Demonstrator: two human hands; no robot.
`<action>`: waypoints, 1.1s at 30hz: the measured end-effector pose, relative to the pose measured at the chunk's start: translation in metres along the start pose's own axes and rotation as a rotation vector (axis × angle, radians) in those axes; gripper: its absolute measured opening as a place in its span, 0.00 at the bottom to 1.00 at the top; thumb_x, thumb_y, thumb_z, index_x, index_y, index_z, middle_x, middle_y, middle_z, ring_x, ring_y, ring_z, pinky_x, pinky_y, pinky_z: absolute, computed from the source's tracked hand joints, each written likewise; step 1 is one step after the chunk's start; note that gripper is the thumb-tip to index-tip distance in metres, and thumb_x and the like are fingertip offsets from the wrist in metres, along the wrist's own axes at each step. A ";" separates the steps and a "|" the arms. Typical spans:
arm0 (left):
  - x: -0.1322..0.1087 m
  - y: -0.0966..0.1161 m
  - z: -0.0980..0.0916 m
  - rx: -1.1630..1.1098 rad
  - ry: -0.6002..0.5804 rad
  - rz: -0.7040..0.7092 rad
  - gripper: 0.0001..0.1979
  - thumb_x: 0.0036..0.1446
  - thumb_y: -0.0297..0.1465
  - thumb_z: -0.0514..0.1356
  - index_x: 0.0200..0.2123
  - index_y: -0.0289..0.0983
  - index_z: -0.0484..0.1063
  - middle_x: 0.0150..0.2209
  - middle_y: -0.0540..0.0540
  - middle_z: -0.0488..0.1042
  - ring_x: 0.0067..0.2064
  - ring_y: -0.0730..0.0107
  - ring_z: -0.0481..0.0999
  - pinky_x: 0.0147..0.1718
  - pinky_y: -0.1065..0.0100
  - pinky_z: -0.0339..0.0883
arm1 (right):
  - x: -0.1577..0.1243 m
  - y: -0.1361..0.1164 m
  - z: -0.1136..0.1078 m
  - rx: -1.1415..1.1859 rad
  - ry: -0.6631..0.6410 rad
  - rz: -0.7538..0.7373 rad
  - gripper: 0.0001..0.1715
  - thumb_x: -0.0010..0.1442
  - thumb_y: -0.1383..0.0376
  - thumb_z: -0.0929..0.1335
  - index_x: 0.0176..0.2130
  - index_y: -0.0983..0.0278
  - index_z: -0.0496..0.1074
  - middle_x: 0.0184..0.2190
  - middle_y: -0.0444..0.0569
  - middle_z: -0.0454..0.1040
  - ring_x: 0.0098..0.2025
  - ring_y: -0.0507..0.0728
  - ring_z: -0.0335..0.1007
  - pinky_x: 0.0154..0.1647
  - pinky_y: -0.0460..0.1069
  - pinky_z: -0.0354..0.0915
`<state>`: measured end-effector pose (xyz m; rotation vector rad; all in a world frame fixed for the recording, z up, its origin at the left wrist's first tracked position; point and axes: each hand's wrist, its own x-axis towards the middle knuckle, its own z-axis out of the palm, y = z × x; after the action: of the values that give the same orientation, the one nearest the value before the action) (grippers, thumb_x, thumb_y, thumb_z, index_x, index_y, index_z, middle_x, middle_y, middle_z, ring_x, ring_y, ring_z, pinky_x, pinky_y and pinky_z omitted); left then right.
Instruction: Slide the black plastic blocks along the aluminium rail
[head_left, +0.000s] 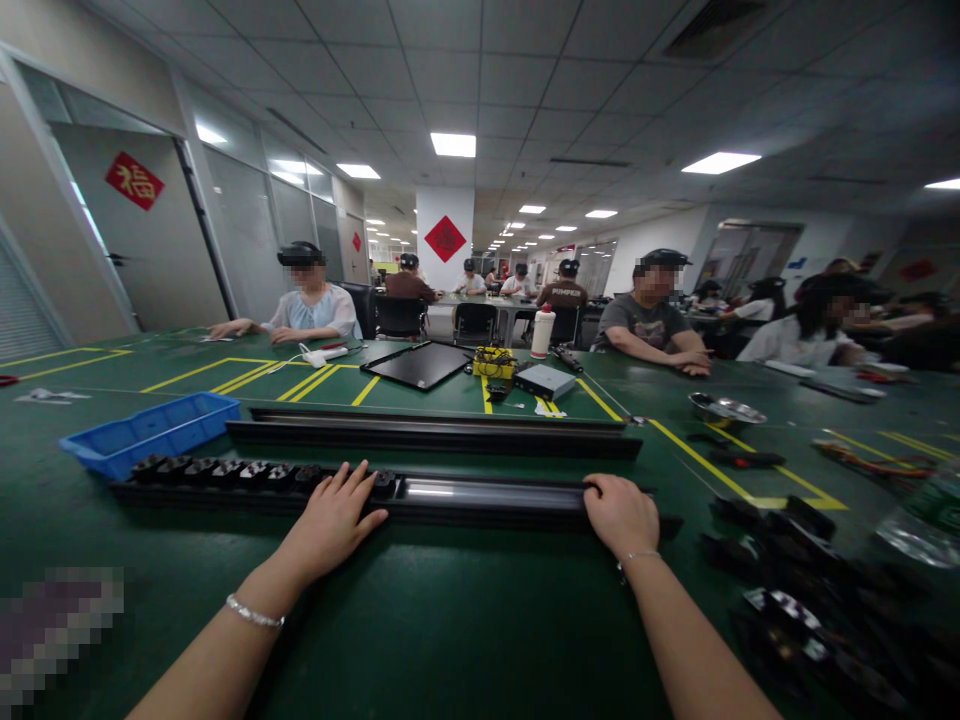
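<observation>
A long black metal rail [480, 497] lies across the green table in front of me, with several black socket modules [225, 471] seated in its left half. My left hand [332, 522] rests on the rail near the last module, fingers stretched out and spread. My right hand [619, 514] is curled over the rail's right end, gripping it. A second black rail [427, 433] lies parallel just behind.
A blue plastic tray [146, 432] sits at the left. A pile of loose black modules [795, 590] lies at the right. Farther back are a black panel [420, 364], a yellow box [493, 362], a white bottle [542, 332] and a metal bowl [726, 409]. Several people sit around the table.
</observation>
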<state>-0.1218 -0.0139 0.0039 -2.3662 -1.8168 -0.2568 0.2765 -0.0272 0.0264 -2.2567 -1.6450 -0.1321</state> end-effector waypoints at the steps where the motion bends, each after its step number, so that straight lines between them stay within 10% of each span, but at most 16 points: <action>1: 0.000 0.000 0.000 0.005 -0.002 0.000 0.30 0.58 0.46 0.48 0.59 0.34 0.60 0.63 0.38 0.54 0.64 0.48 0.51 0.58 0.51 0.50 | 0.000 0.000 0.000 0.001 0.001 -0.001 0.21 0.56 0.63 0.56 0.41 0.59 0.74 0.44 0.47 0.74 0.49 0.57 0.65 0.48 0.53 0.57; 33: -0.003 0.014 -0.001 0.004 0.011 -0.003 0.30 0.57 0.44 0.50 0.60 0.37 0.57 0.64 0.41 0.54 0.64 0.54 0.52 0.59 0.51 0.48 | 0.000 -0.001 -0.002 0.008 -0.029 0.008 0.22 0.57 0.62 0.56 0.43 0.59 0.73 0.46 0.47 0.73 0.50 0.57 0.65 0.49 0.54 0.57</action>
<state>-0.1089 -0.0202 0.0039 -2.3550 -1.8148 -0.2661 0.2755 -0.0279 0.0287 -2.2690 -1.6475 -0.0910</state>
